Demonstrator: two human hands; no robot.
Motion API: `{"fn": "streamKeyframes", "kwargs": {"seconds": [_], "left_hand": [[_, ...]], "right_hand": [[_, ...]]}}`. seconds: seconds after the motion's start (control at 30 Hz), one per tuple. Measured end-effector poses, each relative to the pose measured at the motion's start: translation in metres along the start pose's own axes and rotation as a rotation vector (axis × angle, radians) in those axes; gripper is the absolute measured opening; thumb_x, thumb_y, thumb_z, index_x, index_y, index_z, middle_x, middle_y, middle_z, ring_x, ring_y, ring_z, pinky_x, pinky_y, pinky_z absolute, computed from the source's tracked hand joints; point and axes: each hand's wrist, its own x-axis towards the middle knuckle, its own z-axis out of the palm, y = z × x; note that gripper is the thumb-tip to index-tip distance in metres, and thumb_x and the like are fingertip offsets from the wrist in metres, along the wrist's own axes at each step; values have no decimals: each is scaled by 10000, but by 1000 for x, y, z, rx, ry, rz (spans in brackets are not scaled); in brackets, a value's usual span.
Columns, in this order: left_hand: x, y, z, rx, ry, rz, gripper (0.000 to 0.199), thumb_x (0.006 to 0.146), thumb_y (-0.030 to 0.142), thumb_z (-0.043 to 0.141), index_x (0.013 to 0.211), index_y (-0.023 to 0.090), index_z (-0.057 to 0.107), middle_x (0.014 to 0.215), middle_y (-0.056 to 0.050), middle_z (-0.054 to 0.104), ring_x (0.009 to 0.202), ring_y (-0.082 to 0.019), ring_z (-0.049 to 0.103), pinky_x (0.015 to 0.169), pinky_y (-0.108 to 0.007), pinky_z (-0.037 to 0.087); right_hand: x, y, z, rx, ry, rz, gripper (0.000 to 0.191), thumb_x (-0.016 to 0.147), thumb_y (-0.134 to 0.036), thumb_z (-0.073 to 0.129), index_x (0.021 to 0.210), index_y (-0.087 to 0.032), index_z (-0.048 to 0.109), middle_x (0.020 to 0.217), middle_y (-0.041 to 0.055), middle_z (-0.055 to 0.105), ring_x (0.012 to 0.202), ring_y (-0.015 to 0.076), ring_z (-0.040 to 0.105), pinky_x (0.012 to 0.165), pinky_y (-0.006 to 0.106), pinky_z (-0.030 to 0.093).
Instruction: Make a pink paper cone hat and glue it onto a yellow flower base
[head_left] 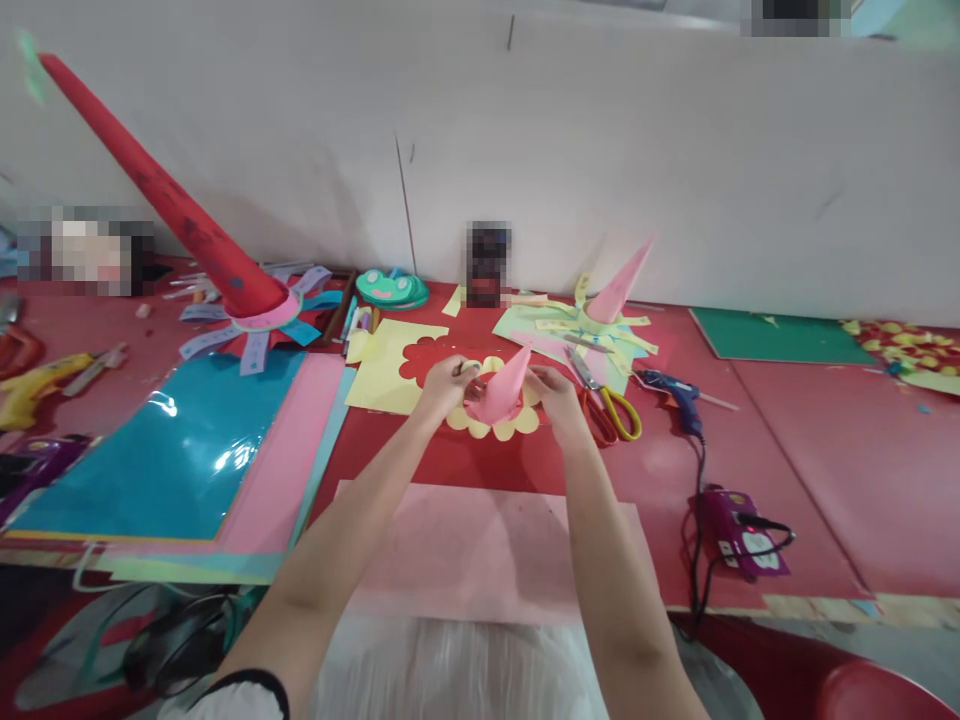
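A small pink paper cone (507, 388) stands, leaning right, in the middle of a pale yellow scalloped paper ring (480, 425) on the red table. My left hand (448, 385) is at the ring's left side, fingers closed around something small that I cannot make out. On the cone's right side, my right hand (551, 388) has its fingers bent together at the edge of the pink and yellow paper. A red scalloped paper piece (420, 358) lies behind my left hand. Pink paper (480, 530) is spread flat beneath my forearms.
Scissors with red and yellow handles (619, 412), a blue glue gun (675, 390) and a purple box (742, 530) are on the right. A finished pink cone (619, 290) stands behind. To the left are a tall red cone (180, 210), blue sheets (180, 440) and a yellow glue gun (41, 385).
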Motion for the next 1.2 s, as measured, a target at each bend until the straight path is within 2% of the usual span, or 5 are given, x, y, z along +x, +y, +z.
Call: {"fn": "streamKeyframes", "kwargs": {"seconds": [0.33,0.47,0.57,0.9,1.2], "left_hand": [[2,-38,4,404,108,51,331,779,249,531,467,204,429,606,0,528,704,-172,586,632,-275,426],[-3,-45,6,601,104,157,239,840,219,454,857,226,693,842,-33,618,799,-189,597,705,-295,438],[-4,-47,5,625,57,156,403,839,195,461,1207,265,607,929,-24,647,799,-189,605,711,-289,445],[-3,-46,1,1006,-91,305,333,870,217,452,1067,328,697,779,-37,563,760,-203,553,698,-313,436],[0,-43,-12,920,-256,465,321,894,209,436,1090,305,672,1433,12,462,1371,-250,330,1104,-458,294]], "right_hand": [[-3,41,-7,-204,5,-76,374,621,-437,601,896,-184,622,667,-4,607,598,141,551,536,262,457],[-3,48,-6,-287,9,-137,308,666,-402,556,890,-205,631,658,-7,606,610,153,566,568,277,476],[-5,48,-6,-379,20,-195,265,699,-334,523,887,-206,660,685,0,617,606,143,553,606,273,481],[-14,46,-2,-683,-2,-315,341,809,-231,472,1024,-230,737,828,51,633,660,160,588,609,269,462],[-17,40,1,-761,17,-276,346,805,-208,476,1031,-229,736,868,56,652,683,157,597,622,256,463]]}}
